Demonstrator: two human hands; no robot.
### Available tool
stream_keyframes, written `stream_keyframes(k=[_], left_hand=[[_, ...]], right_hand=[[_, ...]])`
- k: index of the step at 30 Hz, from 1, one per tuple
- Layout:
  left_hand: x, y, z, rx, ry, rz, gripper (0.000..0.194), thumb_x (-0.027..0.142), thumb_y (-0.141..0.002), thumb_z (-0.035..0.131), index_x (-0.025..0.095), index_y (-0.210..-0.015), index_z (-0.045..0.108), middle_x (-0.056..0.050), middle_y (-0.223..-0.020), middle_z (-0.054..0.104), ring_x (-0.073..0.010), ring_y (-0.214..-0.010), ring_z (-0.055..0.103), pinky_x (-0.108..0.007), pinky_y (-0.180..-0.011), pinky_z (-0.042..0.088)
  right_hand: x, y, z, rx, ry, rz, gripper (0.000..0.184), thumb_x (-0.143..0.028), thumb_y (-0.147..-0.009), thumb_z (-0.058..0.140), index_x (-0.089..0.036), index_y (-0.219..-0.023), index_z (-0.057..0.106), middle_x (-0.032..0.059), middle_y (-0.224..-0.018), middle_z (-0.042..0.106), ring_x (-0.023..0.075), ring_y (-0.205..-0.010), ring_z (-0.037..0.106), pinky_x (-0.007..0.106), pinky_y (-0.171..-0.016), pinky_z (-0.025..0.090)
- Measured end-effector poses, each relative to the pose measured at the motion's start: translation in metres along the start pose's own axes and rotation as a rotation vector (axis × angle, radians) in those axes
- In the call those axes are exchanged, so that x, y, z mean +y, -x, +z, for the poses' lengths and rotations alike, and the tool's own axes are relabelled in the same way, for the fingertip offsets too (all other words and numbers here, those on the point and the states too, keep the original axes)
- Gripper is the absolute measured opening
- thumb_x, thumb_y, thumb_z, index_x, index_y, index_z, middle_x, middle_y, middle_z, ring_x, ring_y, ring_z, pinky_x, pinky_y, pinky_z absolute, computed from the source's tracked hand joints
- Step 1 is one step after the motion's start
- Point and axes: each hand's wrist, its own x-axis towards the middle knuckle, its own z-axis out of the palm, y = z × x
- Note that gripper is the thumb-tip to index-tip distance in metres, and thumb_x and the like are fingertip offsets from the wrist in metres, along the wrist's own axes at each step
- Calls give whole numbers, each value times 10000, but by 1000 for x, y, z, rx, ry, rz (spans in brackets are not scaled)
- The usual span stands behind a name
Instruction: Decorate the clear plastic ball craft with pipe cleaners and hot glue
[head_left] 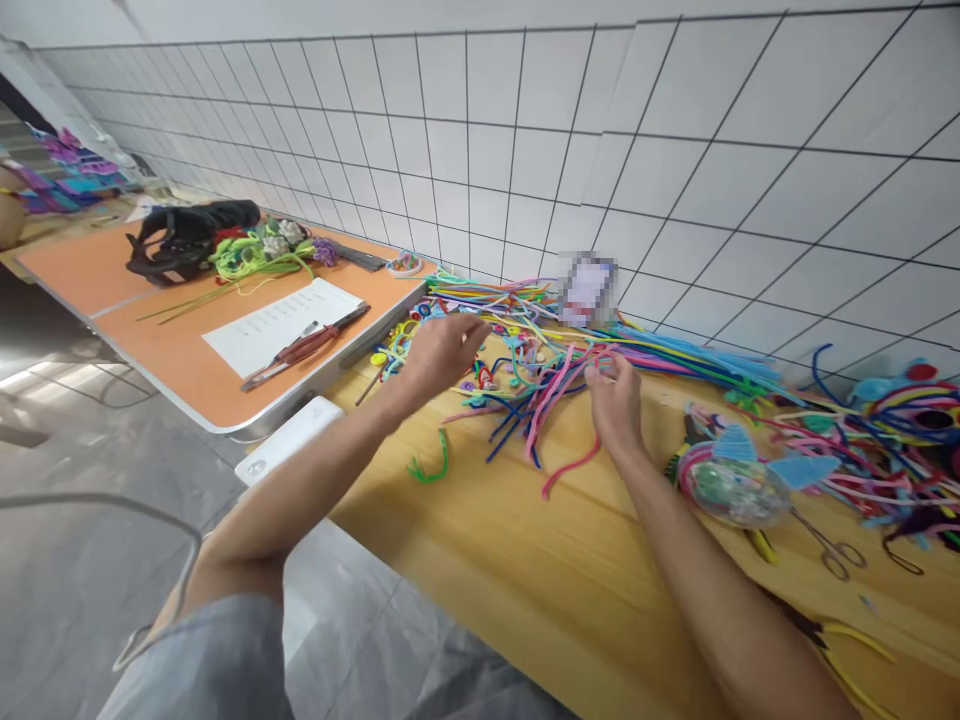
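A heap of coloured pipe cleaners (540, 340) lies spread over the wooden table (525, 560) against the tiled wall. My left hand (439, 350) reaches into the left side of the heap with its fingers curled over small coloured pieces. My right hand (615, 395) rests in the heap's middle, fingers pinched on pink pipe cleaners (570, 465) that trail toward me. What my left fingers hold is hidden.
A green bent pipe cleaner (431, 468) lies alone near the table's edge. A clear ball-shaped craft with blue fins (739, 480) and scissors (832, 548) sit at right. An orange table (150, 300) at left carries paper, pliers (304, 345) and a black bag (184, 240).
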Motion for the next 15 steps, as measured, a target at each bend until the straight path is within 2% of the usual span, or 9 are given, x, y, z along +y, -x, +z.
stream_keyframes(k=[2,4,7,10,12,15], left_hand=[[-20,-42,14,-44,-85,-13,314,347,-1059,504,194,-1064,778,-99,-1032,806,-267,-991,738,-339,-850,526],[-35,-79,37,-98,-183,7,309,266,-1023,538,175,-1233,746,-138,-1235,768,-305,-1165,701,-372,-958,525],[-47,-121,77,-194,-313,103,609,152,-935,600,111,-1539,532,-207,-1518,598,-351,-1353,592,-427,-1104,481],[-52,-153,111,-269,-315,155,873,98,-842,667,150,-1657,358,-193,-1693,406,-363,-1477,472,-440,-1172,441],[-56,-172,127,-309,-265,114,843,124,-822,700,177,-1619,432,-183,-1645,477,-359,-1458,488,-433,-1162,447],[-64,-198,135,-338,-221,49,498,155,-895,625,170,-1391,668,-163,-1364,699,-322,-1293,615,-388,-1064,486]], right_hand=[[0,31,-9,-40,206,-243,599,-544,-915,682,-182,-1381,581,190,-1432,604,341,-1368,542,608,-1188,412],[0,64,-16,-114,275,-388,502,-480,-1012,595,-197,-1425,562,177,-1431,620,323,-1385,555,597,-1186,432],[2,102,-23,-225,324,-498,421,-414,-1065,552,-217,-1437,560,157,-1373,658,300,-1320,609,536,-1104,516],[6,115,-25,-261,368,-551,368,-369,-1071,555,-222,-1406,585,152,-1331,678,297,-1269,634,510,-1049,549],[10,113,-24,-267,367,-560,322,-344,-1074,547,-221,-1364,610,144,-1297,692,290,-1237,650,496,-1028,563],[12,108,-24,-270,335,-523,274,-323,-1075,544,-222,-1312,637,132,-1269,707,276,-1213,670,468,-1011,582]])
